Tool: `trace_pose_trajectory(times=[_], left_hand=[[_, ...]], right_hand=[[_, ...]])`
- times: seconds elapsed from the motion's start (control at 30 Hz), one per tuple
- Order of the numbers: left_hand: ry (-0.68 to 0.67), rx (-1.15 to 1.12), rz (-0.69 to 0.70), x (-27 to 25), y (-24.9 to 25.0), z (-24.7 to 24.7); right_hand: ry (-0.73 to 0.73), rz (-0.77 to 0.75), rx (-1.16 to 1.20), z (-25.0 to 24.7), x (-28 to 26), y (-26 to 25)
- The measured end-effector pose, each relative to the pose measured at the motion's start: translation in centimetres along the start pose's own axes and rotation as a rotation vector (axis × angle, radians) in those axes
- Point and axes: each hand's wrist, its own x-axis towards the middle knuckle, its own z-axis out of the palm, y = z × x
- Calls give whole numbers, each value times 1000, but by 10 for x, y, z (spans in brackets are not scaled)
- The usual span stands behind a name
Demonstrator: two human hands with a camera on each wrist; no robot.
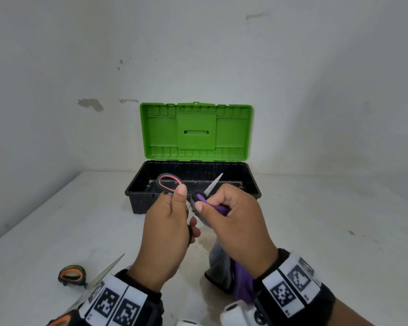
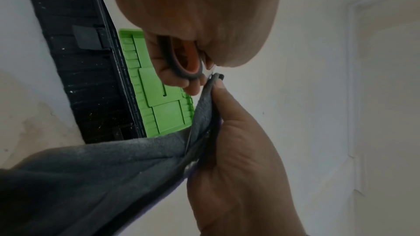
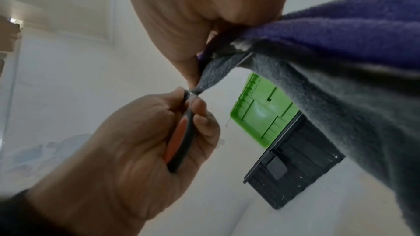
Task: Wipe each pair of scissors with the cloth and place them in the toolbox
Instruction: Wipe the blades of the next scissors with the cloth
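My left hand [image 1: 174, 208] grips the black, red-lined handles of a pair of scissors [image 1: 169, 182], held up in front of the toolbox. Its blade tip [image 1: 213, 183] points up and to the right. My right hand [image 1: 212, 208] pinches a purple and grey cloth [image 1: 224, 262] around the blade near the pivot, and the rest of the cloth hangs down to the table. In the left wrist view the handle [image 2: 181, 60] sits in my curled fingers and the cloth [image 2: 113, 168] drapes below. The right wrist view shows the cloth [image 3: 341, 60] folded over the blade.
The toolbox [image 1: 132, 191] has a black base and its green lid [image 1: 196, 131] stands open against the wall. A second pair of scissors [image 1: 72, 275] with orange-lined handles lies on the white table at the lower left, blade pointing right.
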Motion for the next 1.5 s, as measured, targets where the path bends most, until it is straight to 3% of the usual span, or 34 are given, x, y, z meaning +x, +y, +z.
trace_pose_trajectory(times=[0.2,0.37,0.53,0.67,0.83,1.0,1.17,1.33,1.5], left_hand=[[-21,6,-9,2,-3,0],[-26,33,-1,3,-3,-4],[-38,22,-4,4,-4,-4],[-42,43,1,3,-4,-6],[-67,49,-21,3,-3,-3],[-57,60,-25,4,-6,-4],[-58,35,-36,2,-7,-1],[-50,45,-30,2,-6,-3],[-77,36,-13,1,-2,0]], right_hand=[[121,43,38,1,5,8],[85,3,9,6,-1,5],[138,79,87,3,8,12],[69,38,39,1,1,5],[168,91,86,-7,11,16],[82,96,76,-1,3,12],[191,133,114,-7,11,22],[83,126,83,-2,1,12],[225,154,145,-9,15,19]])
